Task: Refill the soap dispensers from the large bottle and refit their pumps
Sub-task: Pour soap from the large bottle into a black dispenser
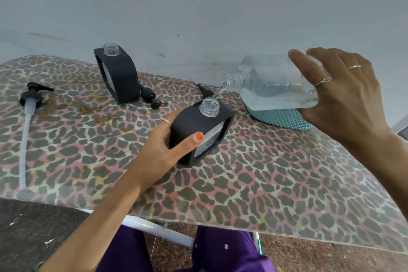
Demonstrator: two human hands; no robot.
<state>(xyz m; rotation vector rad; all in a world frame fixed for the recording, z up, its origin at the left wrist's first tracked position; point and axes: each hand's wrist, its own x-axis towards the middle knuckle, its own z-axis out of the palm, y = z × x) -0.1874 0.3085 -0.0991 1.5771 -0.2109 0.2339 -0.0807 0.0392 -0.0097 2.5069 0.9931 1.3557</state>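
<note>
The right hand is grasping the large clear plastic bottle of pale blue liquid near its base, fingers curled over its top, and is tipping it so the threaded mouth is pointing down to the left. A thin clear stream is running from that mouth into the open clear neck of the near black rounded soap dispenser, which is standing on the leopard-print bench. The left hand is gripping this dispenser from its left side, thumb lying across the front face beside the clear window and the other fingers wrapped behind.

A second black dispenser, also uncapped, is standing well apart toward the back left. A small black pump is lying just beside its right edge. A larger black pump with a long white tube is lying at the far left of the bench. Under the tilted bottle, a teal textured object is sitting on the bench.
</note>
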